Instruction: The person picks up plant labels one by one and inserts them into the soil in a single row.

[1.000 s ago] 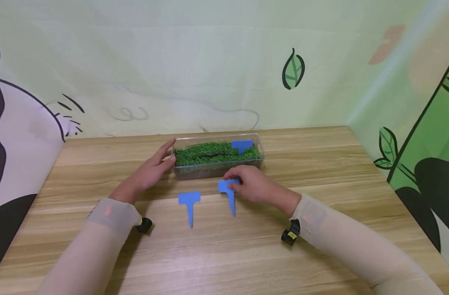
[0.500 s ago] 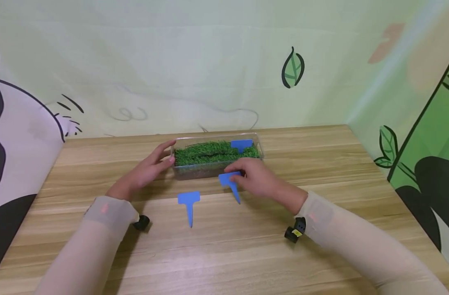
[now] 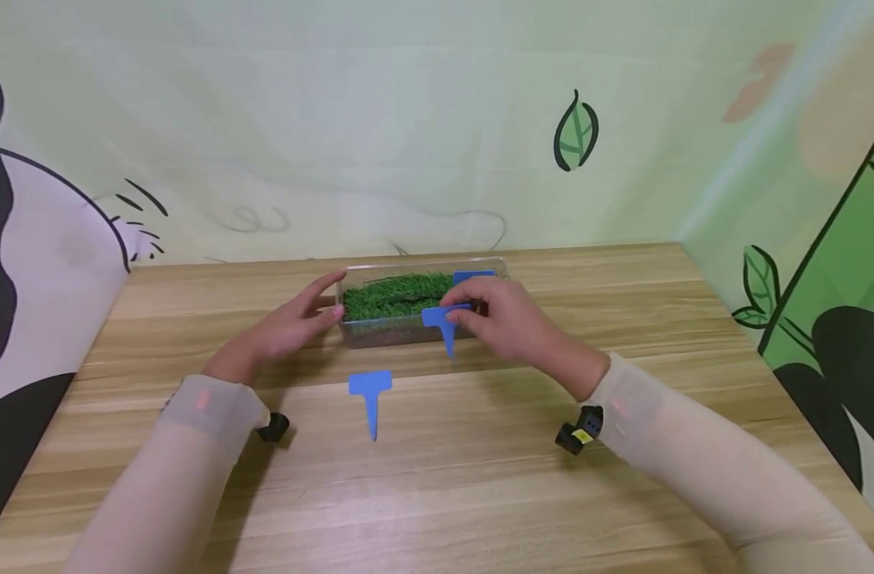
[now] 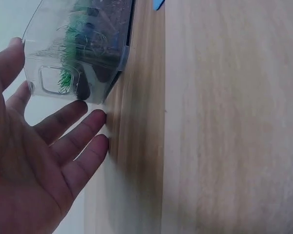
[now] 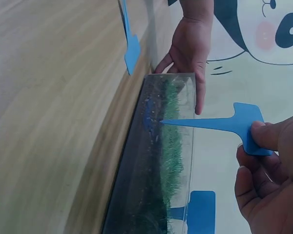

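Observation:
A clear plastic box [image 3: 365,336] holding green grass [image 3: 397,293] over dark soil stands toward the back of the table. At its left end rests my left hand [image 3: 282,331], thumb and fingertips against the wall, fingers spread and fairly straight in the left wrist view. My right hand [image 3: 509,319] pinches the head of a blue T-shaped plant label [image 5: 239,124] between thumb and fingers. This label is held in front of the box in the head view, its pointed stem downward. Behind my right hand, a second blue label [image 3: 474,276] stands in the grass, partly hidden.
Another blue plant label [image 3: 370,384] lies flat on the wooden table [image 3: 408,494], in front of the box. A pale green printed backdrop [image 3: 301,119] rises right behind the table's back edge.
My right hand has lifted the plant label off the table and carried it back to the front of the box. My left hand stays at the box's end.

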`<state>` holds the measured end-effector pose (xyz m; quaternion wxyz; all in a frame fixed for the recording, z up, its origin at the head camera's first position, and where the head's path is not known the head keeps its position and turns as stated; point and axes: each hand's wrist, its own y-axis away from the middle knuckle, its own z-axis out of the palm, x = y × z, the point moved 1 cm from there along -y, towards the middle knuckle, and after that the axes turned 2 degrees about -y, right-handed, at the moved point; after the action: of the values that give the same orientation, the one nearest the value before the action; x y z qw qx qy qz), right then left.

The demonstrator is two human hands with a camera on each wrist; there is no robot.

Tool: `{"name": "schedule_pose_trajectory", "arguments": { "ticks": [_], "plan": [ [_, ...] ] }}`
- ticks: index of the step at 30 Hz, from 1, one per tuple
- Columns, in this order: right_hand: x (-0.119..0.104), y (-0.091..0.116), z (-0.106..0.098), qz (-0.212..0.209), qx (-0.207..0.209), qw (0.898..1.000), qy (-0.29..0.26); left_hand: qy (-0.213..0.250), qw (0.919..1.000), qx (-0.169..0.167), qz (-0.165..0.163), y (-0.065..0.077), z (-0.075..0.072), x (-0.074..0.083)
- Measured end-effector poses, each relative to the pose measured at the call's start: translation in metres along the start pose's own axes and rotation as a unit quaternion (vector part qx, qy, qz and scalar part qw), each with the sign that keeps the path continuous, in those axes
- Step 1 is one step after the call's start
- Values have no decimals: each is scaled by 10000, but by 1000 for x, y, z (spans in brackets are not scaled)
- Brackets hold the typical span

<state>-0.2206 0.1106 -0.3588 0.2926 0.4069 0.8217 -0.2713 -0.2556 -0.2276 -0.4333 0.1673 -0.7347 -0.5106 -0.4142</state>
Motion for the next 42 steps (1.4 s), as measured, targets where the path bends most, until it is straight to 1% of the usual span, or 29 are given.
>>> {"name": "schedule_pose_trajectory", "arguments": {
  "ticks": [5, 11, 21, 25, 29, 35, 42],
  "plan": [
    [0, -3, -2, 18, 184, 9998, 63, -170, 9997, -98, -173, 0, -2, 3],
    [3, -6, -3, 81, 231, 9997, 80, -493, 9982, -106, -312, 2, -3, 8],
    [2, -9, -5, 100, 377, 9992, 72, -841, 9958, -147, -317, 2, -5, 5],
    [-2, -11, -7, 141, 398, 9991, 67, -980, 9942, -266, -341, 2, -4, 8],
    [-6, -14, -8, 96, 303, 9994, 145, -1088, 9926, -379, -390, 1, -3, 12],
    [-8, -17, -8, 8, 257, 9996, 95, -1118, 9919, -380, -464, 1, -3, 13],
    [-6, -16, -9, -6, 263, 9995, 165, -909, 9945, -294, -434, 1, -2, 13]
  ]
}}
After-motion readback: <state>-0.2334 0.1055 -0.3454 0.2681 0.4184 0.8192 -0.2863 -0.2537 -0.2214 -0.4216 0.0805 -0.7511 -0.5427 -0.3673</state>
